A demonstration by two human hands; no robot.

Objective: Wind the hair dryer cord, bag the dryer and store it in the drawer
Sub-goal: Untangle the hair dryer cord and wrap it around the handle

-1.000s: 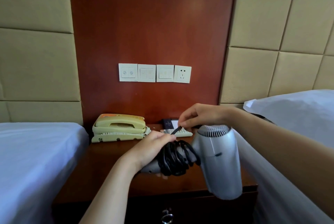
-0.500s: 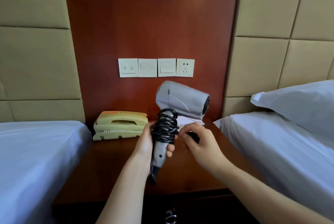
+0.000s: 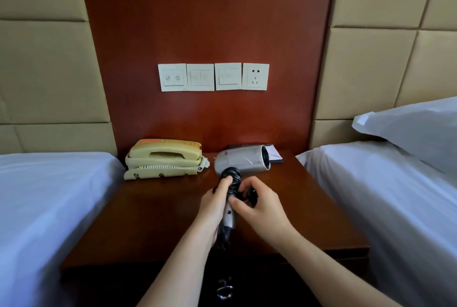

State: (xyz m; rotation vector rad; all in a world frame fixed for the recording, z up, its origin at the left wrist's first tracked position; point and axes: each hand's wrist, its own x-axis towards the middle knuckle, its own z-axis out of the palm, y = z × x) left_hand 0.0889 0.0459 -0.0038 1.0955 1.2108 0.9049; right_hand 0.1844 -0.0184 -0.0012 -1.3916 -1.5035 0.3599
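A silver hair dryer point(image 3: 243, 161) is held low over the dark wooden nightstand point(image 3: 153, 217), its barrel pointing right. The black cord point(image 3: 232, 176) is wound in coils around the handle. My left hand point(image 3: 214, 207) wraps the handle from the left, thumb on the coils. My right hand point(image 3: 259, 204) pinches the black cord end or plug against the handle's right side. Below the front edge, the drawer's metal ring pull point(image 3: 224, 290) shows. No bag is in view.
A yellowed telephone point(image 3: 164, 158) sits at the nightstand's back left. A dark notepad holder with white paper point(image 3: 274, 154) lies at the back right. White beds flank both sides, with a pillow point(image 3: 415, 128) at right. Wall switches and a socket point(image 3: 255, 76) are above.
The dryer went from lying sideways to upright, then lower and further from me, toward the nightstand. My right hand moved from the cord end near the barrel to the handle's right side.
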